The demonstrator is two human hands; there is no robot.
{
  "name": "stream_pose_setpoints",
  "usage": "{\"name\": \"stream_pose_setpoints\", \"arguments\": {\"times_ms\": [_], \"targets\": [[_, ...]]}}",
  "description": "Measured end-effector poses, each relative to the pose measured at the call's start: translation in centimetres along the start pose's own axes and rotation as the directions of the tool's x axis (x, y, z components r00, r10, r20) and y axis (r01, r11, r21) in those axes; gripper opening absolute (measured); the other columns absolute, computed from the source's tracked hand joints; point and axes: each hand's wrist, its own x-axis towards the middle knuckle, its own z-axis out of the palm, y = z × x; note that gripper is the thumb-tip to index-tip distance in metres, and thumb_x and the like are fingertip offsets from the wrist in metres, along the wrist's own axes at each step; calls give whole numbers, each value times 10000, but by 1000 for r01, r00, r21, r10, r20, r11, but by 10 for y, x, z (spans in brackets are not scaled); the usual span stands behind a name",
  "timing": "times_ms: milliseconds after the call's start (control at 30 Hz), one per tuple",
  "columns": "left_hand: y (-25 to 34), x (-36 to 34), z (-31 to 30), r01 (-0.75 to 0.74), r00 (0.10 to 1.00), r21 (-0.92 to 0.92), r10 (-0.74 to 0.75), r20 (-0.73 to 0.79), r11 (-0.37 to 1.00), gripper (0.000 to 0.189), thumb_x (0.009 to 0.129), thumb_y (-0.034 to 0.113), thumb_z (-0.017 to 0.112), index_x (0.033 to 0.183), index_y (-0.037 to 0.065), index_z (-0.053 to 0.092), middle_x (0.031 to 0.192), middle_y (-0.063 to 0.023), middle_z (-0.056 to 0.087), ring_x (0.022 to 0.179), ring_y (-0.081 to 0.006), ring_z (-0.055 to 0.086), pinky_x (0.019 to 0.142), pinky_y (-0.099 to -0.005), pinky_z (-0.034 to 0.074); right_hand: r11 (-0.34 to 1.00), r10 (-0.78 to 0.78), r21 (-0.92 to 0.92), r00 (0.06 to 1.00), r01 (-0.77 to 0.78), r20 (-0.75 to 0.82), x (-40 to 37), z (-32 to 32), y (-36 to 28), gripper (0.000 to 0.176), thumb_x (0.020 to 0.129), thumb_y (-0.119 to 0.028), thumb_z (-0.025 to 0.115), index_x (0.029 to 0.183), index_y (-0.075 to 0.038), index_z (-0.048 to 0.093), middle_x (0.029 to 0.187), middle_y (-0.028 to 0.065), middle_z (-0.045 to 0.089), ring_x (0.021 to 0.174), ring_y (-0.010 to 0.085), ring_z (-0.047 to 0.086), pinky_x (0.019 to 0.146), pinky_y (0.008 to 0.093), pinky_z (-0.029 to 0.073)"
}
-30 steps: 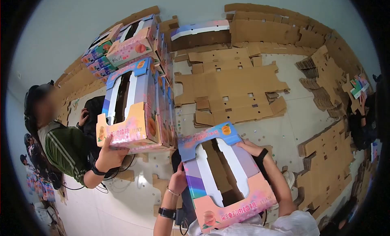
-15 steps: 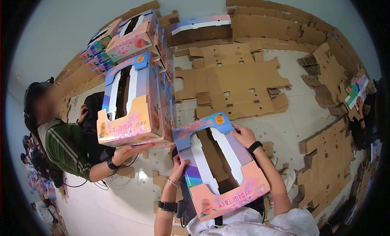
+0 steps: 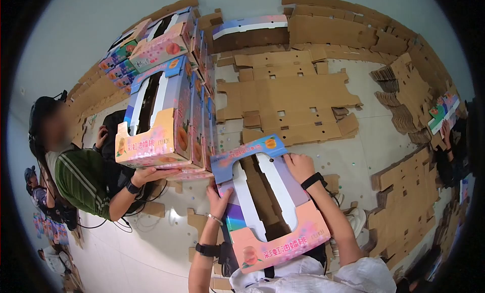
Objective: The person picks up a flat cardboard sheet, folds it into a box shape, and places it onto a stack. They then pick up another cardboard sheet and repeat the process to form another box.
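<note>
A folded carton with a pink front panel, a blue rear panel and a long open slot (image 3: 298, 227) lies over my lap, tilted slightly. My left hand (image 3: 218, 201) holds its left side near the rear corner, and its fingers are partly hidden by the carton. At the rear right corner, my right hand (image 3: 299, 168) grips the carton's edge with bent fingers. White flaps line both sides of the slot, and brown cardboard shows inside. Close to the carton's rear left corner stands a stack of similar printed cartons (image 3: 151, 146).
A co-worker in a green top (image 3: 81, 179) sits at the left, one hand under the stack's top carton. Flat brown cardboard sheets (image 3: 288, 98) lie ahead, with more piles (image 3: 404, 207) at the right. Another person's hand (image 3: 446, 131) holds a carton at far right.
The carton in my hands has shifted slightly left and toward the rear. The co-worker's hand and the top carton on the stack have moved a little left and up.
</note>
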Motion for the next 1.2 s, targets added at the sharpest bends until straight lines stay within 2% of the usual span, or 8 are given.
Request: {"name": "stream_pose_setpoints", "arguments": {"times_ms": [33,300,433,533,733,833,1033,1200], "targets": [[6,7,4,-177,975,140,193,-112,974,613,816,142,644,1296,-66,325,1254,-149,453,1054,-196,509,874,-310,440,1000,-24,10,999,25,-27,-1,1,0,420,896,-374,469,776,-15,652,644,236,609,636,403,617,628,499,487],[84,3,-5,-70,939,252,149,-309,965,245,935,147,508,1038,-63,580,751,-105,634,690,-156,601,625,-291,478,1000,5,14,999,-4,-35,-2,-2,-4,344,849,-347,526,861,-36,672,647,236,614,626,408,617,639,491,495],[66,2,-5,-12,941,-2,10,-340,1000,246,941,157,485,1020,-54,583,787,-121,650,680,-190,602,641,-289,475,996,30,88,999,-27,-34,-3,1,1,304,858,-315,522,961,-71,673,683,211,637,668,417,621,673,488,494],[71,-14,-7,-182,950,235,232,-210,955,253,860,118,585,1072,-14,547,1004,-140,575,862,-232,552,782,-329,442,972,90,212,995,-97,40,-11,-16,-6,274,861,-284,548,1005,-74,650,890,207,658,832,385,627,753,453,490],[133,-90,-31,-341,939,406,324,112,848,118,765,53,646,805,-11,556,828,-121,488,807,-279,493,736,-364,413,822,-264,525,964,218,14,-68,-60,6,198,832,-174,632,961,-26,617,1091,148,546,989,268,561,888,343,433],[131,-114,-46,-160,972,184,121,204,970,118,759,59,651,739,-11,558,848,-118,496,837,-290,484,760,-372,402,762,-297,631,944,145,143,-100,-84,22,149,838,-138,620,890,2,612,934,111,546,891,251,555,834,314,434],[136,-127,-41,-342,927,296,268,262,892,169,766,140,649,843,18,560,888,-125,508,851,-302,485,755,-373,398,893,-186,427,981,142,62,-130,-78,-6,178,820,-128,627,749,28,582,760,82,496,737,230,505,651,331,396],[126,-128,-43,-353,910,354,231,344,866,147,777,134,603,723,2,570,820,-108,485,787,-279,442,693,-366,372,745,-309,654,937,133,161,-136,-91,-17,333,857,-227,560,620,6,545,741,51,472,731,202,366,725,308,304]]}}
